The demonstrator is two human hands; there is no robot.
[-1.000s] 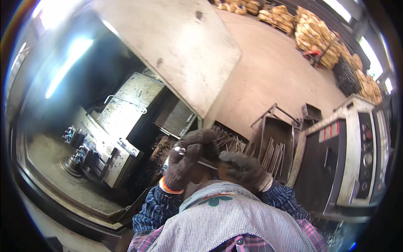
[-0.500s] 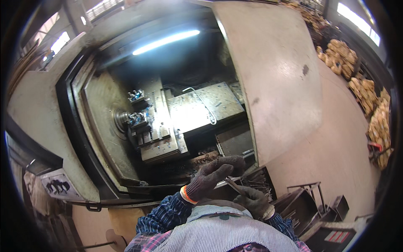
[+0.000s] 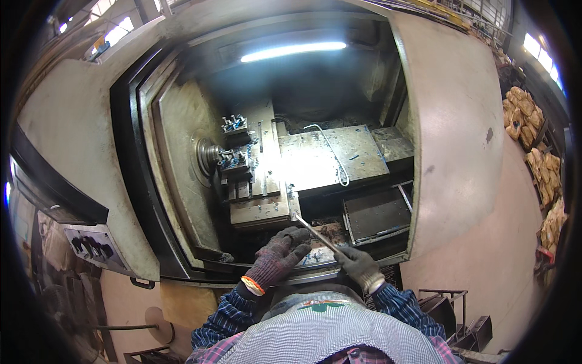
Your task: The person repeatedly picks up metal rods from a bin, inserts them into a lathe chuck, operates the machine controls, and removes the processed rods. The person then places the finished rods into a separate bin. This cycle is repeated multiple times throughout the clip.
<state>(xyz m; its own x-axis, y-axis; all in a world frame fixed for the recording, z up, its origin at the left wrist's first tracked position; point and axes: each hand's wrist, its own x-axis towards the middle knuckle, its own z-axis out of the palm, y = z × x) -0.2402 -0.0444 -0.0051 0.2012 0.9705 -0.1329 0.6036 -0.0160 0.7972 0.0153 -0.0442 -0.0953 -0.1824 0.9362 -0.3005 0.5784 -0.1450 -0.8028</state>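
My right hand (image 3: 361, 267), in a dark knit glove, is closed round the near end of a slim metal rod (image 3: 318, 233). The rod slants up and left, its far end by the front edge of the machine's slide (image 3: 260, 212). To the left, my left hand (image 3: 279, 258), gloved with an orange and white cuff, has its fingers stretched out and holds nothing. Both hands are at the lathe's open doorway. Deeper inside are the round spindle (image 3: 208, 156) and two tool blocks, a near one (image 3: 235, 160) and a far one (image 3: 234, 124), with blue chips about them.
A bent white tube (image 3: 332, 151) lies across the lit metal bed plate. A dark tray (image 3: 377, 214) sits low on the right, beside the pale sliding door (image 3: 454, 133). The control panel (image 3: 97, 249) juts out at left. Wrapped bundles (image 3: 521, 112) stand far right.
My hands have moved apart. The rod in my right hand now reaches up and left into the machine's doorway. My view has shifted, so the machine appears further right.
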